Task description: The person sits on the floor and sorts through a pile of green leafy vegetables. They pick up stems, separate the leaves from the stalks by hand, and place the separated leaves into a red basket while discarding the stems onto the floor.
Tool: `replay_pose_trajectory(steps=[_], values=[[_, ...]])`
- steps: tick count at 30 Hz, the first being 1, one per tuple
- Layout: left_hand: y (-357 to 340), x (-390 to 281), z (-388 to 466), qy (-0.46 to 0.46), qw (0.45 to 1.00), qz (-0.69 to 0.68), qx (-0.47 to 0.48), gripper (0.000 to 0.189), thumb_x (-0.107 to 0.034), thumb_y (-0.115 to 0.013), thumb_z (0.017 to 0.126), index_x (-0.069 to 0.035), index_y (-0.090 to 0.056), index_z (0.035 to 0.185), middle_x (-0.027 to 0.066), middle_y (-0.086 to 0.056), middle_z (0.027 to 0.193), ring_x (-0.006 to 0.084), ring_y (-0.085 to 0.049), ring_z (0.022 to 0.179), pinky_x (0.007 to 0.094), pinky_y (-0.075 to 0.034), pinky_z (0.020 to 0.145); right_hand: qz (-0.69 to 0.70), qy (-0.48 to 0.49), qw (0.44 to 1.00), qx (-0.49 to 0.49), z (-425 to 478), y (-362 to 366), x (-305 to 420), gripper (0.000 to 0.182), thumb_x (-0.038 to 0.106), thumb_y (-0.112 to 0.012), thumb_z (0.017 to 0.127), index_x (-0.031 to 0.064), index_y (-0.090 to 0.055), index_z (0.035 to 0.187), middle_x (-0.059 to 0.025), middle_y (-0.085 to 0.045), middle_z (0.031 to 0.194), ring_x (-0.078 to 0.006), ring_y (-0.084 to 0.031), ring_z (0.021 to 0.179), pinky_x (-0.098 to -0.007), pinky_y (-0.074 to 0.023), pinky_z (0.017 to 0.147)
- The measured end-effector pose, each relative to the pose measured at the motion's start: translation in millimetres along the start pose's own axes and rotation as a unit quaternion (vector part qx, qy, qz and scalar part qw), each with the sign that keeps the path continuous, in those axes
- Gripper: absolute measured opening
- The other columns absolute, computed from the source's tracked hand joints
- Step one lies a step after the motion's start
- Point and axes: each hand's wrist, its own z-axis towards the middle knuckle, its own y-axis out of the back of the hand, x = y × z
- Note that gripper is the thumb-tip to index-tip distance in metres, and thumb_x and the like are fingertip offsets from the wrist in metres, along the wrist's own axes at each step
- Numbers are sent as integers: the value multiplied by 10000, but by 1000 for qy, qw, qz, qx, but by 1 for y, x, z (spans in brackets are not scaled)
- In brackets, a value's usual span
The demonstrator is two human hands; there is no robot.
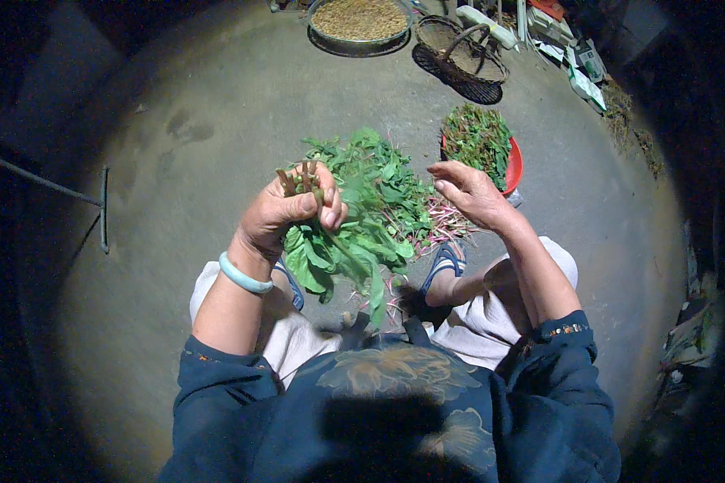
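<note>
My left hand (299,202) grips a bunch of leafy greens (338,259) by the stems. The thick cut stem ends point up past the fingers, and the broad leaves hang down toward my lap. A pale green bangle (244,275) circles that wrist. Raised off to the right, my right hand (468,190) has bent fingers apart from the thumb, with nothing visible between them. Beyond the held bunch, a heap of loose greens (386,169) lies on the concrete floor. Pink-red stems (447,220) are scattered below my right hand, beside my sandalled foot (447,265).
A red basin (515,169) heaped with chopped-looking greens (474,136) stands just beyond my right hand. Farther off are a round metal pan (362,45) of tan pieces and a wicker basket (465,57). Bags and cartons (586,75) line the far right; a metal bar (104,211) is at left.
</note>
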Motion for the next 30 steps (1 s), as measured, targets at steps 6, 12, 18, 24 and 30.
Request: replay_pose_trajectory(steps=[6, 12, 18, 24, 30], values=[[-4, 10, 18, 9, 999, 14, -31, 243, -244, -675, 808, -84, -509, 883, 77, -586, 866, 226, -526, 929, 378, -400, 860, 204, 180, 962, -21, 3, -20, 73, 399, 228, -546, 887, -9, -502, 1206, -146, -525, 1162, -243, -519, 1098, -329, -408, 932], [-3, 21, 35, 18, 992, 59, -111, 164, -174, -573, 901, -56, -570, 1015, 69, -645, 962, 155, -617, 882, 296, -503, 790, 227, 183, 956, 0, 19, -49, 78, 751, 405, -651, 794, -22, -337, 1327, -203, -462, 1249, -304, -450, 1187, -374, -352, 991], [-6, 42, 45, 38, 974, 106, -197, 533, -476, -575, 858, -76, -461, 1192, 33, -506, 1135, 139, -486, 1052, 304, -403, 912, 305, 96, 947, -24, 31, -77, 68, 929, 392, -735, 732, -19, -201, 1371, -184, -378, 1348, -269, -347, 1285, -361, -268, 1064], [-5, 49, 44, 98, 968, 84, -213, 761, -685, -336, 850, -147, -324, 1388, 49, -408, 1328, 201, -386, 1236, 364, -320, 1029, 262, -6, 964, -42, 41, -79, 68, 880, 263, -748, 674, 14, -243, 1350, -151, -439, 1264, -234, -430, 1194, -335, -350, 1004], [-13, 43, 46, 101, 982, 53, -149, 713, -542, -410, 907, -98, -220, 1432, 59, -335, 1401, 209, -333, 1284, 361, -256, 1065, 260, 77, 962, -35, 49, -76, 38, 627, 268, -750, 714, 26, -427, 1194, -109, -576, 1051, -177, -544, 994, -325, -436, 878]])
